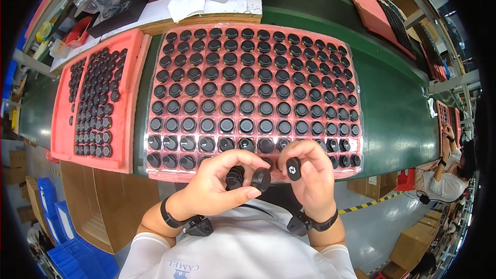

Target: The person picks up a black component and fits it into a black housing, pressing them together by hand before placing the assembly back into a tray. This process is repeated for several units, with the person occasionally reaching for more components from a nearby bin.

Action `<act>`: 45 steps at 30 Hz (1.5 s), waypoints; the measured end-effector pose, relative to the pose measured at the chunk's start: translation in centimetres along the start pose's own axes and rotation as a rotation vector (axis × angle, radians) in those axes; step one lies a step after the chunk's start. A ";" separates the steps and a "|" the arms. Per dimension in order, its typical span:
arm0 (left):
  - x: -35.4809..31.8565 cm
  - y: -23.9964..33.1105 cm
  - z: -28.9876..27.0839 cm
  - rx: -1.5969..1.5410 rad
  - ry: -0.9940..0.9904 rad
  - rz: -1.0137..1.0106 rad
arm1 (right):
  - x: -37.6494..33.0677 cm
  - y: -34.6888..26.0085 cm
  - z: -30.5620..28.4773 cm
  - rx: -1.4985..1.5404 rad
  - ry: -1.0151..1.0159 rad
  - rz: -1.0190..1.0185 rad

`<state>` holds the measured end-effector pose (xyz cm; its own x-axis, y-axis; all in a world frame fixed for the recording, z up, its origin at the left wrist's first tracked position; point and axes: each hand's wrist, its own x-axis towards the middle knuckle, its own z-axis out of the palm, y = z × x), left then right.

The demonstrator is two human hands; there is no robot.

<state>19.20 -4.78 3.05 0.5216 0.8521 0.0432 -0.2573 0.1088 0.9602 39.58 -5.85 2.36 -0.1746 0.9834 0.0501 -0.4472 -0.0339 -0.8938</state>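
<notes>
Head view: a large clear plastic tray with a pink-red base (pixel 165 176) is filling the centre of the frame on a dark green worktop (pixel 392 108).
Tray rows: short black cylindrical pieces (pixel 247 107) are sitting in separate pockets, probably to keep them apart and standing.
Left hand: at lower centre, the bare left hand (pixel 222 181) is curving into a half-closed C, its thumb and fingertips pinching a round black cylinder (pixel 261 179).
Palm side: a ridged black piece (pixel 234 177) is resting inside that curve, perhaps so that the fingertips are staying free; whether it is one piece or several, one cannot tell.
Right hand: just right of it, the bare right hand (pixel 310 175) is closing its bent fingers and thumb around a black piece with a white mark (pixel 293 169), its marked face turning toward the camera, seemingly for easy viewing.
Left side: a pink foam tray (pixel 129 108) is holding more black pieces in close groups, apparently for easy reach.
</notes>
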 end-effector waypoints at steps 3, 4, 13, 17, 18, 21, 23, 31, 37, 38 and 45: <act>0.1 -0.4 -0.1 0.042 -0.012 0.051 | 0.1 -0.1 0.0 -0.168 0.043 -0.269; 0.1 -0.5 -0.2 0.062 -0.017 0.072 | 0.3 -0.6 -0.1 -0.368 -0.043 -0.368; 0.3 -0.2 0.3 0.198 -0.014 0.171 | 0.8 0.0 0.8 -0.727 -0.205 -0.466; -0.2 -0.8 0.0 0.084 -0.055 0.103 | 0.3 0.2 2.0 -0.256 -0.092 -0.255; -0.2 -0.7 0.0 0.084 -0.054 0.103 | 0.2 0.2 2.2 -0.033 -0.032 -0.156; -0.2 -0.3 0.3 0.109 -0.019 0.070 | 0.3 0.8 1.2 -0.333 -0.168 -0.283; -0.1 -0.4 0.2 0.117 -0.030 0.088 | 0.4 0.8 0.8 -0.483 -0.235 -0.346; -0.1 -0.4 0.2 0.104 -0.027 0.098 | 0.4 0.7 1.1 -0.257 -0.217 -0.302; -0.2 -0.1 0.2 0.111 -0.022 0.052 | 0.5 0.6 1.2 -0.242 -0.222 -0.311; -0.2 0.1 0.2 0.111 -0.022 0.052 | 0.4 0.6 1.4 -0.068 -0.181 -0.245; -0.1 -0.2 -0.1 0.098 -0.034 0.077 | 0.5 0.7 1.2 -0.274 -0.181 -0.308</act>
<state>19.13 -4.81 2.80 0.5310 0.8381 0.1251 -0.2179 -0.0076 0.9759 38.10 -5.62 2.31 -0.2309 0.8924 0.3878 -0.2576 0.3283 -0.9088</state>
